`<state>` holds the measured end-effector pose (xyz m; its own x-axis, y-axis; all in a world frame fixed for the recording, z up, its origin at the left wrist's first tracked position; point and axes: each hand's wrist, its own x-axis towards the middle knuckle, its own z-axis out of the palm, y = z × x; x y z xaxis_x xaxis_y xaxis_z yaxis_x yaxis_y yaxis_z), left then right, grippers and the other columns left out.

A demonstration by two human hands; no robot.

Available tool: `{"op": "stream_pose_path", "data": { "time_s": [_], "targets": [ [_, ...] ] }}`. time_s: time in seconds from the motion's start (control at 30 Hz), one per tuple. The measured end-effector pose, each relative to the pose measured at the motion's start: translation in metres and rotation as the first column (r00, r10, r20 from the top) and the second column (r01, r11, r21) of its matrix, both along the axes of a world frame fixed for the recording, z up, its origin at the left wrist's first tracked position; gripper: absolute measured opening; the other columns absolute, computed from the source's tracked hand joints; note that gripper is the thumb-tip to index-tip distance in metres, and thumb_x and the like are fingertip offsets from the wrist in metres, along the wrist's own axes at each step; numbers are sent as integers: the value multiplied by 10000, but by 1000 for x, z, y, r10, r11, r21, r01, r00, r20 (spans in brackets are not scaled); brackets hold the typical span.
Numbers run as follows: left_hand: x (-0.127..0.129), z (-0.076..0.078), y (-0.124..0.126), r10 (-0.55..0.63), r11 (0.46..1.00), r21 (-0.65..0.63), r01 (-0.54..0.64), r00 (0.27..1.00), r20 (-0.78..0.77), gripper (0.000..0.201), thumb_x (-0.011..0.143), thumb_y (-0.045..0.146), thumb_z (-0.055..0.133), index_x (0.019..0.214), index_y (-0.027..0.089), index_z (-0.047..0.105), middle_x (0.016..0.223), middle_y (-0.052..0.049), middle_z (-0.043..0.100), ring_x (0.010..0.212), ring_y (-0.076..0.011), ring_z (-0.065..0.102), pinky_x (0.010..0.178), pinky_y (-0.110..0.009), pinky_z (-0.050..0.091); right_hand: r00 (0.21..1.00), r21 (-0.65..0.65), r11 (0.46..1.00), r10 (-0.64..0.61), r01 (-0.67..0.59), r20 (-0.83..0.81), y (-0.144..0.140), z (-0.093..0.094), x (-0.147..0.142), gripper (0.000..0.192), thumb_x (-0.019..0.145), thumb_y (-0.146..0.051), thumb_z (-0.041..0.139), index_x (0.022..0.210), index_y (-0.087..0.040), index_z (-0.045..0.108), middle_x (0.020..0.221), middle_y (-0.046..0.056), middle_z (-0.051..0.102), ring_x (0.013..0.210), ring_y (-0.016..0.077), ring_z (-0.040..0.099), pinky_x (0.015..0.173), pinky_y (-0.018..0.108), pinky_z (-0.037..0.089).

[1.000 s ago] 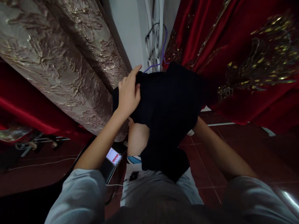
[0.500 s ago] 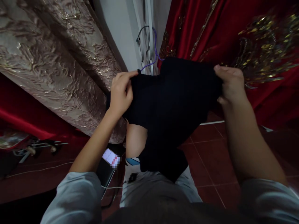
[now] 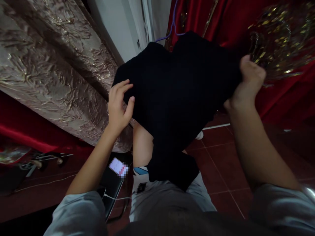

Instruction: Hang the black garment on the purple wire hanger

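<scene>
A black garment, perhaps a shirt, hangs on a purple hanger and drapes down over my lap. Only part of the hanger shows above the cloth; its shoulders are hidden inside. My left hand rests against the garment's left edge with its fingers apart, thumb and fingertips lying on the cloth. At the opposite side my right hand is closed on the garment's right edge, holding it out to the side.
Textured pinkish-beige fabric stands at the left. Red satin with gold sequins hangs at the right. A lit phone lies on a black surface beside my leg, near a white cable. Red tiles cover the floor.
The garment has moved up and spread wider, with its upper left part unfolded. My left hand has loosened its pinch at the top edge and shifted left and down. My right hand moved slightly right.
</scene>
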<state>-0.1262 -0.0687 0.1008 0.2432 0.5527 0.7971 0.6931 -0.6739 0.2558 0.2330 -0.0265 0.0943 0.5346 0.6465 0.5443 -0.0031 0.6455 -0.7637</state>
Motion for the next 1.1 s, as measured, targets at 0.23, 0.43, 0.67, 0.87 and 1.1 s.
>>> {"op": "stream_pose_path", "data": {
  "time_s": [0.23, 0.43, 0.67, 0.87, 1.1],
  "targets": [
    [43, 29, -29, -257, 818, -276, 504, 751, 609, 228, 1018, 401, 527, 1153, 233, 602, 1078, -57, 684, 1025, -194, 685, 987, -377, 563, 782, 132, 988, -22, -77, 623, -116, -12, -64, 268, 983, -508, 537, 1007, -320, 727, 853, 39, 654, 852, 237, 664, 769, 400, 508],
    [30, 27, -64, 7, 673, -483, 560, 649, 761, 307, 689, 96, 713, 827, 214, 465, 734, 45, 456, 585, -80, 452, 505, -163, 407, 117, -184, 687, 366, -703, 923, -115, -31, -90, 592, 976, -691, 492, 1251, -193, 656, 1139, 109, 685, 1006, 225, 677, 823, 345, 546],
    [-34, 34, -113, -122, 676, -721, 154, 988, 96, 104, 864, 149, 571, 775, 203, 583, 687, 14, 567, 605, -130, 492, 522, -228, 365, 497, -133, 892, 358, -431, 790, -43, -47, -77, 608, 916, -470, 701, 1449, -222, 544, 1519, 141, 495, 1461, 304, 422, 1218, 507, 348],
    [-79, 29, -48, 87, 968, -234, -86, 996, -7, 270, 801, 58, 570, 951, 188, 754, 900, 10, 753, 726, -122, 606, 688, -256, 456, 382, -621, 453, 888, -640, 254, -6, -49, -73, 420, 868, -569, 721, 908, -152, 752, 830, 42, 739, 729, 153, 681, 655, 264, 542],
    [-62, 10, 7, 137, 966, 211, -148, 988, 67, 237, 984, 320, 647, 1171, 189, 712, 1235, -71, 678, 1160, -233, 617, 1000, -431, 531, 829, -240, 797, 556, -554, -64, 48, 29, -75, 287, 991, -226, 523, 827, -111, 728, 822, -6, 772, 869, 0, 704, 703, 188, 444]
  ]
}}
